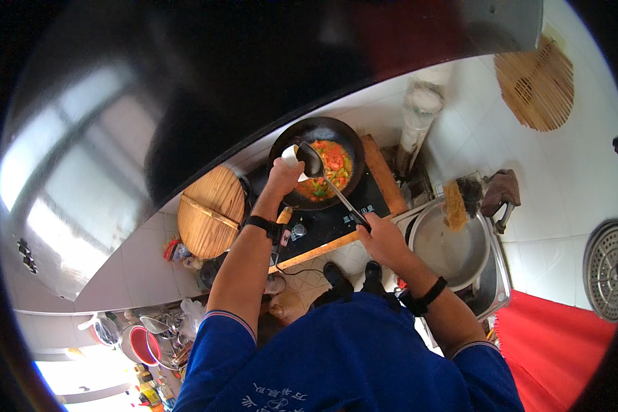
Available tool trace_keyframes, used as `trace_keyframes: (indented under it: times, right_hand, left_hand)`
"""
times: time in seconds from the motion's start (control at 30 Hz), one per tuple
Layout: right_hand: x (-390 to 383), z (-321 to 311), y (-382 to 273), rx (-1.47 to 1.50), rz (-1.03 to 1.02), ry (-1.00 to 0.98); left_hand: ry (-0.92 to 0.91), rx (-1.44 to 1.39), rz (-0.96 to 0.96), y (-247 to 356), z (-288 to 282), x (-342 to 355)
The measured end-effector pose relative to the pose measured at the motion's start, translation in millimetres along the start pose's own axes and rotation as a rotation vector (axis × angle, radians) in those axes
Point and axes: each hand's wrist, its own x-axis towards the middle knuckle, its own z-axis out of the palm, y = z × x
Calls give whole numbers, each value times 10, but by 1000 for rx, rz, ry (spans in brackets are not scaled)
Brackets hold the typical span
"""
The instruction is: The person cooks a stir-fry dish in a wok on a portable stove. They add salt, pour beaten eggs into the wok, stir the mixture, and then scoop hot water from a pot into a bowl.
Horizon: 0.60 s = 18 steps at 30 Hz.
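Observation:
Over the black wok, my left hand grips a small white cup, tilted toward the bowl of a metal ladle. I cannot make out what is inside the cup. My right hand is closed around the dark end of the ladle's long handle, which slants up and left across the wok's near rim. Red and green chopped food in orange sauce fills the bottom of the wok. The wok sits on a black stovetop.
Low overhead hangs a dark range hood. A round wooden lid leans left of the stove; a wooden strip edges its right. A metal basin stands in the sink at right, near a red cloth. Bottles stand lower left.

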Motion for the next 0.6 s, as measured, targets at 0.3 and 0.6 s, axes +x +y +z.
trace_keyframes:
  times: [0.3,0.6]
  right_hand:
    - [246,162,118,-295,-96,41]
    - [146,84,235,-274,-57,121]
  left_hand:
    - [32,162,22,-126,111,182]
    - [111,285,84,-102,29,16]
